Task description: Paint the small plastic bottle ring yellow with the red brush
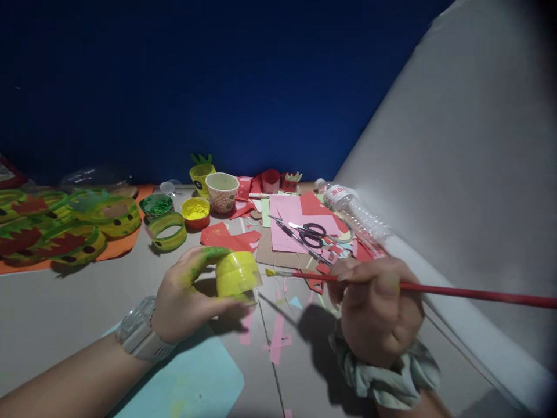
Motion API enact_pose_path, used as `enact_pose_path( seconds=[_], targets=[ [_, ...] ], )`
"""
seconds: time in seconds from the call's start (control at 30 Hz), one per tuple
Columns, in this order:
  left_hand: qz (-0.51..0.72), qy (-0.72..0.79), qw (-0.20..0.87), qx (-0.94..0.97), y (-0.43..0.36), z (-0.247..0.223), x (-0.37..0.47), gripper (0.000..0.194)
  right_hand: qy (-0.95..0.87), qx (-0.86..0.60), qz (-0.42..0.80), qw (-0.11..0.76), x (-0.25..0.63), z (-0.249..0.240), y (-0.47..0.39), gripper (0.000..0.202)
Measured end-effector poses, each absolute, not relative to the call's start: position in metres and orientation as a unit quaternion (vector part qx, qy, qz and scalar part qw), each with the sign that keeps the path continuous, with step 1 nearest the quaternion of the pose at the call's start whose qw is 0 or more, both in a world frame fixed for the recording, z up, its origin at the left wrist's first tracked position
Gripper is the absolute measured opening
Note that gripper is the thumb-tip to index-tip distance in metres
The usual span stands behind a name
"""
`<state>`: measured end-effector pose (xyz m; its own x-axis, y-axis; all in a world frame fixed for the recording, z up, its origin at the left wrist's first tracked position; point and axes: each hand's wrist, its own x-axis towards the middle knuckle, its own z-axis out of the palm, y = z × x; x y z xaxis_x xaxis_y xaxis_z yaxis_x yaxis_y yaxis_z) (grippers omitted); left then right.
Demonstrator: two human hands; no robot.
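Observation:
My left hand, smeared with green and yellow paint, grips a short roll coated in yellow paint between thumb and fingers. Fingers of my right hand close round the red handle of a thin paintbrush. Its yellow-tipped bristles point left, a little apart from the roll's right edge. Beyond the left hand stand a tub of yellow paint and a tub of green paint. A green-yellow painted ring lies in front of them.
Several painted rings rest on orange paper at left. Behind are a paper cup and a yellow leafy-topped roll. Scissors lie on pink paper, near a plastic bottle. A light-blue sheet lies under my left forearm.

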<state>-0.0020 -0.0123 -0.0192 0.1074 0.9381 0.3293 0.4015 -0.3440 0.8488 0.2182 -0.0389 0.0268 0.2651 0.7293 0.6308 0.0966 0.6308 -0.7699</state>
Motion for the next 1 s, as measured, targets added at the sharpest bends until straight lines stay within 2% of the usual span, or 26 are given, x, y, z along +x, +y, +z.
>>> enact_pose_path(
  seconds=[0.1,0.23,0.4,0.53,0.63,0.83,1.0],
  targets=[
    [0.450,0.493,0.294,0.684,-0.013,-0.019,-0.002,0.058,-0.494,-0.324,0.261,0.763,0.216,0.036,-0.038,0.028],
    [0.449,0.491,0.275,0.694,-0.014,-0.016,-0.002,0.055,-0.527,-0.299,0.335,0.722,0.210,0.034,-0.039,0.026],
    [0.454,0.476,0.243,0.713,-0.013,-0.018,-0.001,0.054,-0.537,-0.348,0.312,0.702,0.209,0.022,-0.037,0.028],
    [0.446,0.473,0.248,0.719,-0.011,-0.019,-0.001,0.055,-0.511,-0.369,0.286,0.722,0.215,0.027,-0.035,0.025],
    [0.438,0.468,0.231,0.732,-0.010,-0.016,-0.001,0.055,-0.503,-0.339,0.315,0.730,0.216,0.035,-0.036,0.022],
    [0.441,0.454,0.171,0.755,-0.011,-0.010,-0.004,0.054,-0.550,-0.331,0.367,0.673,0.209,0.036,-0.039,0.020],
    [0.461,0.447,0.219,0.735,-0.011,-0.015,-0.003,0.056,-0.528,-0.362,0.370,0.673,0.212,0.031,-0.033,0.018]
  ],
)
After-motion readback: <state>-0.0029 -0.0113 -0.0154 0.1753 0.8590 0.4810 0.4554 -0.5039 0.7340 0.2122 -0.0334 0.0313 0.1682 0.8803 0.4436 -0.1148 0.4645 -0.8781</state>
